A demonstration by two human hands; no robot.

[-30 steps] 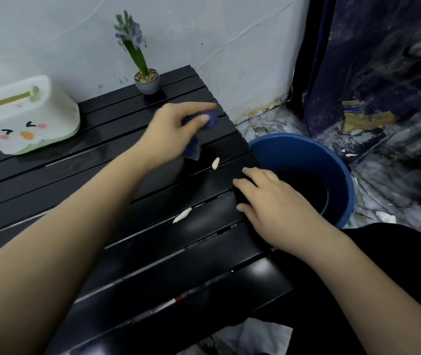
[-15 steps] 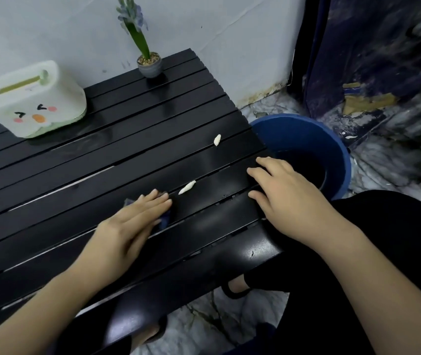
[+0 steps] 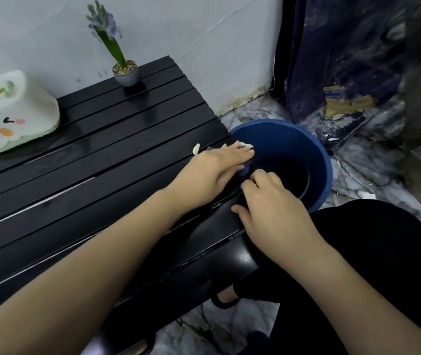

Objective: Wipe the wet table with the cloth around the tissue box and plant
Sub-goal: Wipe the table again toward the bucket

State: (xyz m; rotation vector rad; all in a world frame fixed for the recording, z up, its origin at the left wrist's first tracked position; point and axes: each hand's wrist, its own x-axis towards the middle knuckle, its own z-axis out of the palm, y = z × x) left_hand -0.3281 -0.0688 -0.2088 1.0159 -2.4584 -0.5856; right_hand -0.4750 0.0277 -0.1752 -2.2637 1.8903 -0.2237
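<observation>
The black slatted table [image 3: 96, 155] fills the left half of the view. My left hand [image 3: 214, 170] lies flat at its right edge, pressing a blue cloth [image 3: 244, 171] of which only a small corner shows under the fingers. A white scrap [image 3: 245, 145] sits at its fingertips, over the bucket's rim. My right hand [image 3: 273, 208] rests on the table's right front edge, fingers curled, holding nothing that I can see. The white tissue box [image 3: 12, 111] with a cartoon face stands at the back left. The potted plant [image 3: 125, 70] stands at the back edge by the wall.
A blue bucket [image 3: 317, 155] stands on the floor right beside the table's right edge. Another white scrap [image 3: 196, 149] lies on the table just behind my left hand. A white wall runs behind the table. My dark-clothed legs are at the lower right.
My left hand with the cloth swept from the table's front middle to its right edge by the bucket. One white scrap moved with it to the bucket's rim. The right hand barely moved.
</observation>
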